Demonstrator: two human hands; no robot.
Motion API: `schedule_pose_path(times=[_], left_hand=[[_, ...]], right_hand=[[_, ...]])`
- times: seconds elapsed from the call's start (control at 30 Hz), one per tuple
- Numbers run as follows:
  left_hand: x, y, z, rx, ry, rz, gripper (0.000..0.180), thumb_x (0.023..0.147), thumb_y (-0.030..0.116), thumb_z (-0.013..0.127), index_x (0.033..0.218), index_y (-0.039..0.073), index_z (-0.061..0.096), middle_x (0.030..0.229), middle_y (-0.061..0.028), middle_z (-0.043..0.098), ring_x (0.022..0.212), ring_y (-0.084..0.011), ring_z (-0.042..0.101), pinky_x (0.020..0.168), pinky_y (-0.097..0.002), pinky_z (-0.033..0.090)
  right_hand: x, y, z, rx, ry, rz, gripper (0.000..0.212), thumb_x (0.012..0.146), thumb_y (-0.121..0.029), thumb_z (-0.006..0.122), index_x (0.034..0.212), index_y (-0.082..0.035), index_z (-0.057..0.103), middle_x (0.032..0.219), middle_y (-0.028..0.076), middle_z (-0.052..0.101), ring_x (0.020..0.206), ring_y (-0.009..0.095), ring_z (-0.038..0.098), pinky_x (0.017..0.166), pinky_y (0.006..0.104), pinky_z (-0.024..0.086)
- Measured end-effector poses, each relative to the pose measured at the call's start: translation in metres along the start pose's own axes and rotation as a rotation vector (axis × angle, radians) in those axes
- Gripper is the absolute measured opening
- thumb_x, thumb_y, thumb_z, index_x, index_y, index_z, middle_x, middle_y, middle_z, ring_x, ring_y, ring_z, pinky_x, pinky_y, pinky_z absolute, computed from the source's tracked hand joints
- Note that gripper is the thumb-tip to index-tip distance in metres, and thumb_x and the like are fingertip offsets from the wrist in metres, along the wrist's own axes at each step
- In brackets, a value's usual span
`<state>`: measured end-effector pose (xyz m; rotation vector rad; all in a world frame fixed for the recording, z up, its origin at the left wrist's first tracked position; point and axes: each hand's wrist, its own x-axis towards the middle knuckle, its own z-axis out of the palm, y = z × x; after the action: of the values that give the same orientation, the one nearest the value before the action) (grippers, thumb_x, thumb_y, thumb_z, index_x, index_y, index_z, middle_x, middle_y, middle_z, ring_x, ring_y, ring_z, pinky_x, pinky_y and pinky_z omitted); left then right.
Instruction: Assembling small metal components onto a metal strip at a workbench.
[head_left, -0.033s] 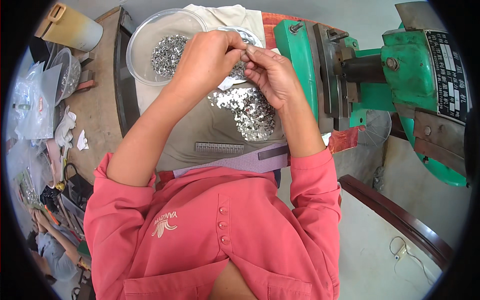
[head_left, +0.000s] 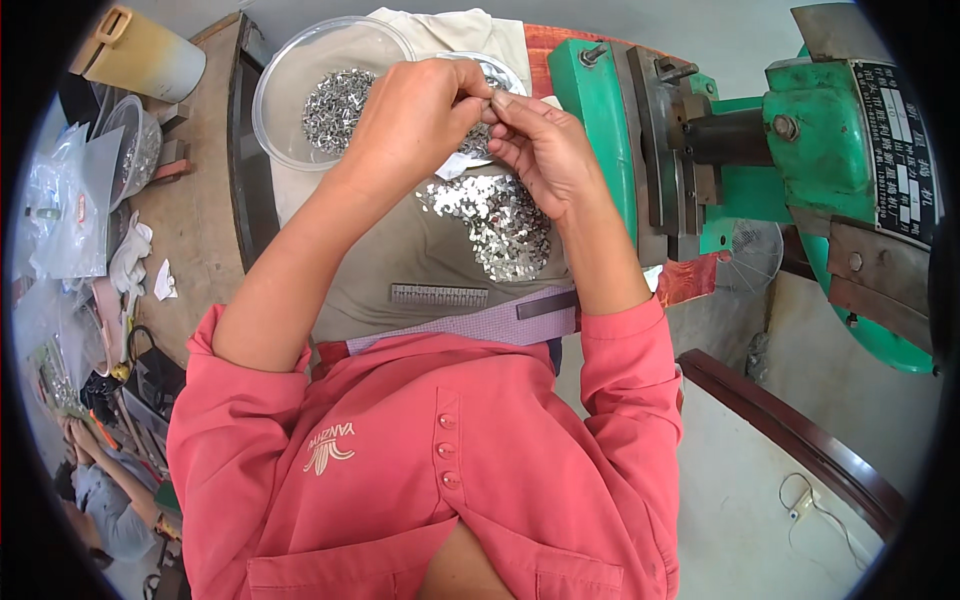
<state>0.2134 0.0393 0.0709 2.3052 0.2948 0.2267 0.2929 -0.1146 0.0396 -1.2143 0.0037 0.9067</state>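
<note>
My left hand (head_left: 418, 112) and my right hand (head_left: 546, 146) meet fingertip to fingertip above the work surface. Both are closed in a pinch around something small and greyish, too hidden to name. Below the right hand lies a loose heap of small shiny flat metal pieces (head_left: 505, 235) on a grey-brown cloth (head_left: 370, 265). A clear round tub (head_left: 268, 105) with many small bent metal parts (head_left: 340, 105) stands beside the left hand. Partly covered by my hands, a white-rimmed bowl (head_left: 515, 78) holds more shiny parts.
To the right stands a green machine press (head_left: 825, 150) with a steel plate. A metal ruler (head_left: 438, 295) lies near the cloth's front. On the left are a yellowish jug (head_left: 150, 62), another clear tub (head_left: 140, 150) and plastic bags (head_left: 75, 215). Another person (head_left: 115, 505) works at lower left.
</note>
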Motion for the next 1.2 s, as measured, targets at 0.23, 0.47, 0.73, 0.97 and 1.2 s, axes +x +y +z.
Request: schedule_pose_path(times=[0.23, 0.47, 0.73, 0.97, 1.2], left_hand=[[-0.001, 0.001, -0.006, -0.108, 0.084, -0.027, 0.016, 0.082, 0.013, 0.067, 0.09, 0.0, 0.072, 0.078, -0.0153, 0.072, 0.075, -0.0302, 0.072, 0.071, -0.0379, 0.056], [0.003, -0.008, -0.004, -0.463, 0.012, -0.112, 0.012, 0.089, 0.008, 0.068, 0.096, -0.002, 0.068, 0.085, -0.0036, 0.07, 0.077, -0.009, 0.063, 0.072, -0.0249, 0.052], [0.005, 0.0, -0.013, -0.766, -0.055, -0.176, 0.012, 0.094, 0.004, 0.068, 0.103, -0.003, 0.069, 0.091, -0.0059, 0.071, 0.079, -0.009, 0.064, 0.073, -0.0235, 0.052], [0.0, -0.012, -0.011, -0.65, -0.027, -0.056, 0.016, 0.088, 0.006, 0.071, 0.101, -0.003, 0.074, 0.081, -0.0089, 0.074, 0.072, -0.0127, 0.07, 0.067, -0.0267, 0.054], [-0.031, -0.018, -0.009, -0.045, 0.181, 0.137, 0.012, 0.087, 0.004, 0.073, 0.098, 0.001, 0.074, 0.085, -0.0083, 0.073, 0.074, -0.014, 0.068, 0.067, -0.0275, 0.053]], right_hand=[[-0.008, 0.003, 0.01, -0.152, 0.067, -0.048, 0.027, 0.099, -0.018, 0.066, 0.114, 0.003, 0.071, 0.093, 0.008, 0.074, 0.076, 0.009, 0.063, 0.07, 0.0242, 0.057], [-0.012, 0.005, 0.024, -0.11, 0.093, -0.216, 0.031, 0.095, -0.023, 0.072, 0.112, 0.003, 0.072, 0.091, 0.006, 0.072, 0.074, 0.009, 0.062, 0.067, 0.0255, 0.057], [-0.003, 0.0, 0.024, 0.155, 0.013, -0.203, 0.031, 0.089, -0.029, 0.08, 0.103, -0.002, 0.073, 0.082, -0.002, 0.064, 0.074, 0.007, 0.058, 0.063, 0.0226, 0.054], [-0.003, -0.002, 0.023, -0.051, 0.108, -0.182, 0.029, 0.09, -0.025, 0.079, 0.102, 0.001, 0.073, 0.085, 0.002, 0.068, 0.072, 0.007, 0.06, 0.063, 0.0219, 0.055], [-0.002, 0.003, 0.013, -0.117, 0.159, -0.173, 0.025, 0.092, -0.019, 0.077, 0.103, 0.003, 0.073, 0.087, 0.008, 0.073, 0.071, 0.01, 0.066, 0.065, 0.0224, 0.056]])
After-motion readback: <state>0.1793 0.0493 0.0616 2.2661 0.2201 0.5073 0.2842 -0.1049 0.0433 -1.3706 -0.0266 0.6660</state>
